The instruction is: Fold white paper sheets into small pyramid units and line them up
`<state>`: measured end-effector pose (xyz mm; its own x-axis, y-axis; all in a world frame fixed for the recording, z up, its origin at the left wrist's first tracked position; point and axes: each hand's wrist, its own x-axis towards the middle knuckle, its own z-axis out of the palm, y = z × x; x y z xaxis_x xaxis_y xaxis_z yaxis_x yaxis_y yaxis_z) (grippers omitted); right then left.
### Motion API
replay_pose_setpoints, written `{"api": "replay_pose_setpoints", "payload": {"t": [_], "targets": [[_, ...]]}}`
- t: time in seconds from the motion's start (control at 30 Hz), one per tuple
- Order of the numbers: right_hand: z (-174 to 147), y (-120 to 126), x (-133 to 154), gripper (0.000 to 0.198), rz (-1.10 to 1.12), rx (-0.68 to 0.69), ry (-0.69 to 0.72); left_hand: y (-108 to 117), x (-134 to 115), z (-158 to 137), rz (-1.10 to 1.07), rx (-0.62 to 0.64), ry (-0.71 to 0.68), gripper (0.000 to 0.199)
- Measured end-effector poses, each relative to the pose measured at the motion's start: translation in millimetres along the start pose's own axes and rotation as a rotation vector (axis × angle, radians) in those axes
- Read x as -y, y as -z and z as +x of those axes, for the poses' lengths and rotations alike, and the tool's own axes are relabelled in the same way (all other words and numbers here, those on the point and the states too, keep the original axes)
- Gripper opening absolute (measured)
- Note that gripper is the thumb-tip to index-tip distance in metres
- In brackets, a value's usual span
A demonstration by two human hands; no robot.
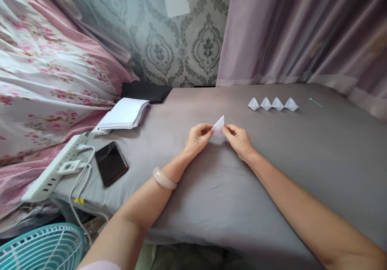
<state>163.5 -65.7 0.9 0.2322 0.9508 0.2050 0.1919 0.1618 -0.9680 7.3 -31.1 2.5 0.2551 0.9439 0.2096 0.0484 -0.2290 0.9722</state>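
Observation:
A small piece of folded white paper (219,124) is held up between my two hands, its pointed corner upward. My left hand (199,138) pinches its left side between thumb and fingers; a pale bangle circles that wrist. On the right edge of the paper, my right hand (238,139) closes in a similar pinch. Beyond and to the right, several folded white paper boats (277,104) stand in a row on the grey cloth (302,161). The lower part of the held paper is hard to make out against the cloth.
A stack of white paper (123,112) lies at the left, in front of a black cloth (148,91). Nearer are a phone (111,164), a power strip (57,169) with cables, and a turquoise fan (42,248). A thin green stick (316,102) lies far right.

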Motion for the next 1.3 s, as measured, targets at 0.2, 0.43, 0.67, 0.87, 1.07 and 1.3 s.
{"api": "replay_pose_setpoints", "payload": {"t": [0.2,0.43,0.67,0.87,1.07,1.3], "targets": [[1.3,18.9,13.9,0.036,0.372,0.373,-0.286,9.0,-12.5,0.6,-0.430,0.227,0.262,0.047],[-3.0,20.1,17.5,0.029,0.401,0.516,-0.261,11.7,-21.3,-2.7,-0.407,0.439,0.350,0.038],[0.6,23.2,13.4,0.035,0.402,0.483,-0.261,15.5,-19.7,0.2,-0.371,0.394,0.340,0.033],[1.8,24.9,9.7,0.035,0.314,0.401,-0.177,15.3,-16.5,-0.6,-0.287,0.367,0.292,0.032],[3.1,22.2,4.6,0.035,0.051,0.120,0.004,9.4,-10.8,-1.2,-0.249,0.235,0.202,0.032],[-2.8,13.3,8.2,0.024,0.131,-0.001,0.033,1.9,-14.6,-2.2,-0.374,0.101,0.072,0.032]]}}
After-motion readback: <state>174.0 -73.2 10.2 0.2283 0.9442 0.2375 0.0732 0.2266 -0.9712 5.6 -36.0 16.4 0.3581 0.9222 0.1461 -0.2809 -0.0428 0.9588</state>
